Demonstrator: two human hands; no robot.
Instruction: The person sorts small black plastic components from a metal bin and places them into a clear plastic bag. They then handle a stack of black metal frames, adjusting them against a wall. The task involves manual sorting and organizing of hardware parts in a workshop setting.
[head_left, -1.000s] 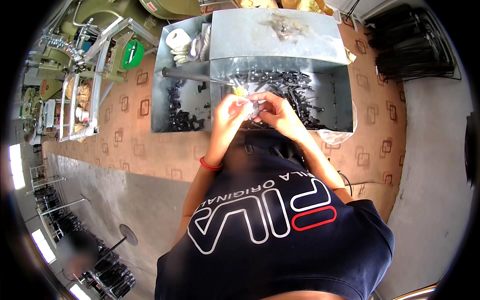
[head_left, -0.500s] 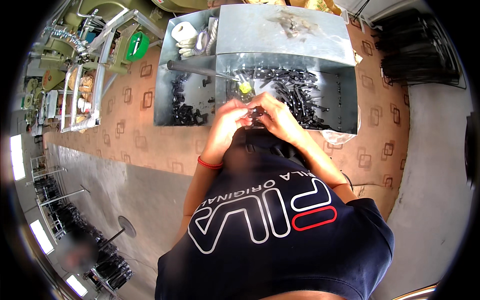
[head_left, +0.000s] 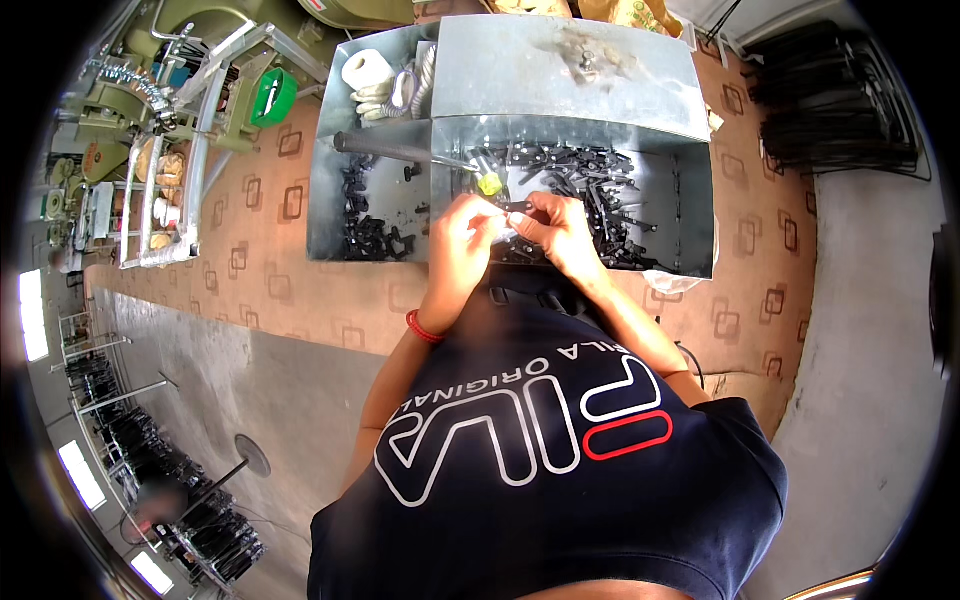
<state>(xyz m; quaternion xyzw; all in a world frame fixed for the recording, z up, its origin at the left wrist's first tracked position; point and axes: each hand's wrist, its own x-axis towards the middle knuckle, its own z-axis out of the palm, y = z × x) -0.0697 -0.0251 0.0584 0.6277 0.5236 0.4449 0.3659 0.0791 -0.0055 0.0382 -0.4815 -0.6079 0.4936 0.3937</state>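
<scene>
Both hands meet over the near edge of a grey metal box, their fingers closed together. Between the fingertips shows a small black part. My right hand pinches it between thumb and fingers. My left hand is closed at its other end, its fingertips nearly touching the right thumb. Just beyond the hands stands a clear tool with a yellow-green end, beside a slanting metal rod. Loose black parts lie heaped in the box's right compartment.
Smaller black pieces lie in the left compartment. A white roll and pale gloves fill the back-left one. A metal lid covers the back right. At left stand a metal frame and green bowl.
My hands have turned slightly, and the left wrist has straightened. The small black part now shows more clearly between the fingertips. The view has shifted a little.
</scene>
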